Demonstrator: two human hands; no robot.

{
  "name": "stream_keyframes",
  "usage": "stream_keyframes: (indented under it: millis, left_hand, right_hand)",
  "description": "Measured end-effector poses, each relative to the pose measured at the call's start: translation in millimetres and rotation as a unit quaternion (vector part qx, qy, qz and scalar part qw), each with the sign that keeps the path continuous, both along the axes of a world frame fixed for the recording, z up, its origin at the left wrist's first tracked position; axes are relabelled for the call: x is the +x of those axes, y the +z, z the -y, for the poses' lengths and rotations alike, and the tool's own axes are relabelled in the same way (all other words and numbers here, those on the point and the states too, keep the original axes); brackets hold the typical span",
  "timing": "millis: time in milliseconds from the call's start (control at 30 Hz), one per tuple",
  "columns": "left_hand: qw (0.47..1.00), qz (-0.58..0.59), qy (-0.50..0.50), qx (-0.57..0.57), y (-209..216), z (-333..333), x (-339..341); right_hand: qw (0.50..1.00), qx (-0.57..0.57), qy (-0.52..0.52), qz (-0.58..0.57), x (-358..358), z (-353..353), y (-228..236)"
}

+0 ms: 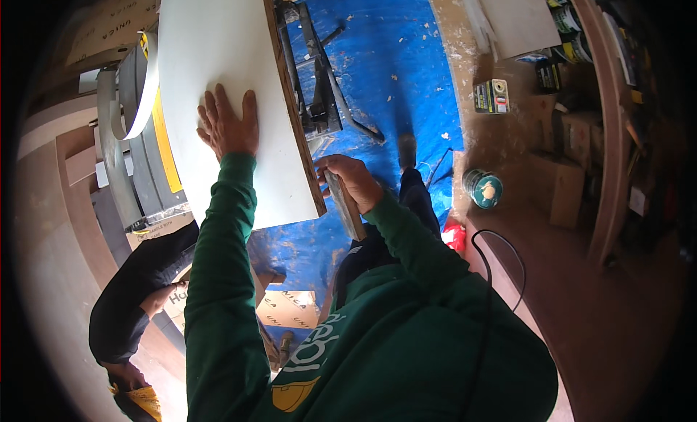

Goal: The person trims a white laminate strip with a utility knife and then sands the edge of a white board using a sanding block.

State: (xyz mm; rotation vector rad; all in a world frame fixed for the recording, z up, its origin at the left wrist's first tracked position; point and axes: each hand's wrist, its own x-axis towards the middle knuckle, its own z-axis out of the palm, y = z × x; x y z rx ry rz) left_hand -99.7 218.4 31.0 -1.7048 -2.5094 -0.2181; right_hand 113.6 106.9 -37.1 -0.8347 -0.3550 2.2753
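My left hand [229,126] lies flat on the white face of a large board [218,37], its fingers spread. Beside the board's bare brown edge, my right hand [352,179] is closed round a long, flat, greyish-brown block [345,208]. The block hangs tilted, its lower end toward my body. Whether it touches the edge I cannot tell. A dark metal folding stand [316,66] shows beyond the board's right side.
Blue sheeting [392,52] covers the floor. Left of the board stands a grey and yellow case [156,139] with a curled white strip [149,95]. A person in black [138,291] bends at the lower left. Rightward are a tin [491,97], a round tub [485,187] and a black cable [508,244].
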Motion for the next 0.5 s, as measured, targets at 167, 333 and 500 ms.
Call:
stream_keyframes:
  millis: [167, 333, 500]
  left_hand:
    - [1.0, -0.002, 0.01, -0.006, 0, 0, 0]
    - [1.0, 0.015, 0.002, 0.004, 1, -1, 0]
    - [1.0, 0.018, 0.008, 0.004, 1, 0, 0]
  right_hand:
    - [0.992, 0.011, -0.003, 0.127, -5, -7, 15]
    - [0.964, 0.187, -0.059, 0.178, -9, -12, 14]
    - [0.978, 0.14, -0.04, 0.149, -9, -14, 10]
